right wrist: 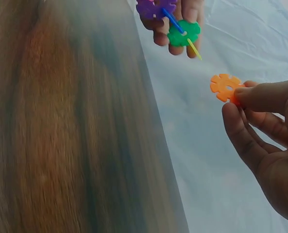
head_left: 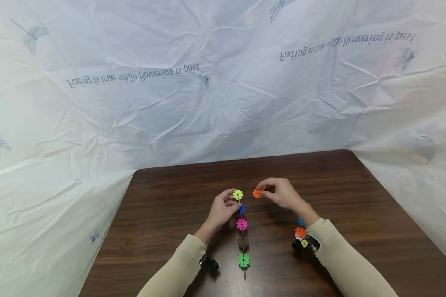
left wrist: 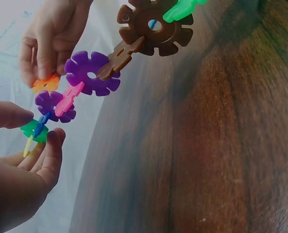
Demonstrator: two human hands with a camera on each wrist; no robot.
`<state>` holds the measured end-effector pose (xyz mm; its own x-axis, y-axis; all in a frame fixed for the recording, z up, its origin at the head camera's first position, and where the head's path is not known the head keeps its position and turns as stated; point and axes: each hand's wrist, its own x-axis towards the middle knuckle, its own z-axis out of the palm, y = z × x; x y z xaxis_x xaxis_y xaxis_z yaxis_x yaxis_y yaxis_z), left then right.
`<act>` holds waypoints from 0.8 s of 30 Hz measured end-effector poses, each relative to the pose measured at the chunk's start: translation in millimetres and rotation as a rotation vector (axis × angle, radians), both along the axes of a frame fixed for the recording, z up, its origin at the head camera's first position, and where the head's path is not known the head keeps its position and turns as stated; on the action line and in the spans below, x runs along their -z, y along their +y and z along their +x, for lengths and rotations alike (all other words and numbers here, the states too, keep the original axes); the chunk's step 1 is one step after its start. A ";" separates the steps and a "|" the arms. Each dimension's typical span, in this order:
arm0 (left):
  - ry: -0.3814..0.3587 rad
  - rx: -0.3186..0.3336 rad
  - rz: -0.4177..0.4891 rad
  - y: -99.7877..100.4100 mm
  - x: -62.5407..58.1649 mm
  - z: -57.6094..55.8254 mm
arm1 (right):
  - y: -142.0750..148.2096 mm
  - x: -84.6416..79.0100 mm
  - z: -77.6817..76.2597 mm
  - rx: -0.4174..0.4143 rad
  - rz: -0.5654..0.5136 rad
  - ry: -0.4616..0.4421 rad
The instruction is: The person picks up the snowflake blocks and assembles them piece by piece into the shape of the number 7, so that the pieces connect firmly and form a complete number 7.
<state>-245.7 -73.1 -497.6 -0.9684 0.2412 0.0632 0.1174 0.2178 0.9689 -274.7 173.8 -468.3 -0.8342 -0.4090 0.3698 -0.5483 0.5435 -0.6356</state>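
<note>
A dark wood counter [head_left: 163, 214] lies under the chain [head_left: 242, 224] of slotted plastic discs, whose long axis runs from near to far. To the chain's right, apart from its far end, is the right hand [head_left: 282, 194]; on the chain's left, touching it, is the left hand [head_left: 221, 210]. The left hand's fingers are drawn together in a pinch on the chain, just short of its far tip. The right hand's thumb and fingers nip the edge of an orange disc [head_left: 257, 193]. That disc sits to the right of the chain's tip, near but not touching, about level with the yellow disc [head_left: 238, 194] that ends the chain. This sideways gap, orange to yellow, seems the relation that counts.
</note>
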 end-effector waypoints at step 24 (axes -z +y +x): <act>-0.042 0.042 0.020 -2.3 -6.9 -1.7 | -24.3 2.2 -4.0 0.003 -0.061 0.033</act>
